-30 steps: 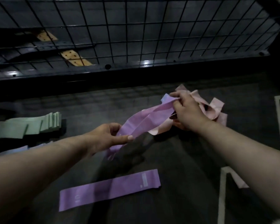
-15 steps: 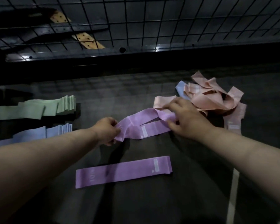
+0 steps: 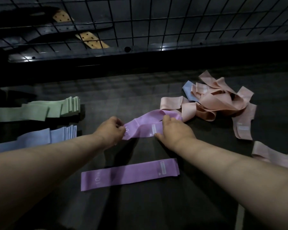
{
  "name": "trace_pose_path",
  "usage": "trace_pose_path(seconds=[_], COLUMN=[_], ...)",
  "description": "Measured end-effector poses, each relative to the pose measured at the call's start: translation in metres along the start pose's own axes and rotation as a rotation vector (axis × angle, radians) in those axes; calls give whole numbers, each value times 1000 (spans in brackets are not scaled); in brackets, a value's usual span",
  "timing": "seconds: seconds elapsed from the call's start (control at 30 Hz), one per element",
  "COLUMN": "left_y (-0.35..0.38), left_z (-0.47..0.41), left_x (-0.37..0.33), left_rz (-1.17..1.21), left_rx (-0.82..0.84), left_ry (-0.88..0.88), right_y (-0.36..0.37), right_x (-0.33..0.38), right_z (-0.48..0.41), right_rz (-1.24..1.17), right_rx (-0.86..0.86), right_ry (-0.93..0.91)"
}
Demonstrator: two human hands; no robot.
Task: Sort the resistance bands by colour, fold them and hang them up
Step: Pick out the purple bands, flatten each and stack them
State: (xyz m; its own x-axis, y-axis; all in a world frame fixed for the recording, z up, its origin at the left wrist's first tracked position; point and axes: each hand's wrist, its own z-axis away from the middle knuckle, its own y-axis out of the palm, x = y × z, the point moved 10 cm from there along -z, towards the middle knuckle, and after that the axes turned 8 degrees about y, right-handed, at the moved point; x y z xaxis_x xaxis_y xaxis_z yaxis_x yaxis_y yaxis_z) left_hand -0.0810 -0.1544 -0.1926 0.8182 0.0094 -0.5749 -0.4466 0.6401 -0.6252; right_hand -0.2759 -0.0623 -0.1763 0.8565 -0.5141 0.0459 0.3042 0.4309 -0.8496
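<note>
A purple resistance band (image 3: 144,127) lies bowed between my hands on the dark floor. My left hand (image 3: 111,131) pinches its left end. My right hand (image 3: 175,130) lies on its right part, fingers curled over the band's top edge. A second purple band (image 3: 130,174) lies flat nearer to me. Green bands (image 3: 40,109) lie stacked at the left, with blue bands (image 3: 40,138) stacked just below them. A tangled heap of pink bands (image 3: 218,100) sits at the right, a blue band (image 3: 189,90) showing under it.
A black wire grid panel (image 3: 156,22) stands along the far side, with dark straps and tan perforated pieces (image 3: 90,39) behind it. More pink bands (image 3: 243,127) trail from the heap, one pink band (image 3: 271,155) near my right forearm. A pale floor line (image 3: 239,218) runs at bottom right.
Both hands have brought the purple band down from mid-air, away from the pink heap, towards the floor. The hands have come closer together, so the band now bows between them.
</note>
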Motion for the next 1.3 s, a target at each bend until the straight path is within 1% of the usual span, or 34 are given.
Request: trace_pose_path(seconds=[0.17, 0.2, 0.27, 0.33, 0.4, 0.47, 0.6, 0.73, 0.8, 0.9, 1.03, 1.1, 1.17, 1.23, 1.3], left_y=[-10, -13, -18, -8, 8, 16, 15, 8, 7, 4, 3, 2, -2, -1, 6], left_z=[0, 4, 12, 18, 18, 14, 8, 7, 7, 8, 5, 4, 5, 9, 15], left_x=[-3, -8, -31, -50, -51, -46, -46, -46, -45, -46, -41, -43, -57, -77, -92], left_rz=[-121, -165, -331, -468, -536, -548, -506, -338, -314, -314, -280, -244, -145, 2, 198], left_rx=[-48, -60, -82, -9, 93, 127, 103, 92, 97, 87, 60, 50, 61, 165, 328], left_ry=[28, 59, 229, 396, 415, 380, 342, 284, 280, 287, 276, 299, 399, 513, 503], right_y=[3, 2, 0, -1, -4, -5, 1, 0, 1, 1, -7, -18, -37, -61, -84], right_x=[-10, -12, -14, -14, -16, -19, -25, -28, -30, -27, -24, -15, 3, 24, 40], right_z=[-5, -4, -3, -3, -4, -4, -6, -6, -6, -8, -7, -3, 6, 20, 36], right_rz=[-253, -309, -369, -361, -330, -318, -392, -412, -395, -363, -435, -489, -523, -524, -559], right_rx=[19, 28, 54, 76, 76, 71, 84, 63, 63, 48, 6, 1, 44, 151, 283], right_ry=[89, 104, 111, 101, 105, 115, 146, 183, 196, 165, 127, 48, -105, -293, -427])
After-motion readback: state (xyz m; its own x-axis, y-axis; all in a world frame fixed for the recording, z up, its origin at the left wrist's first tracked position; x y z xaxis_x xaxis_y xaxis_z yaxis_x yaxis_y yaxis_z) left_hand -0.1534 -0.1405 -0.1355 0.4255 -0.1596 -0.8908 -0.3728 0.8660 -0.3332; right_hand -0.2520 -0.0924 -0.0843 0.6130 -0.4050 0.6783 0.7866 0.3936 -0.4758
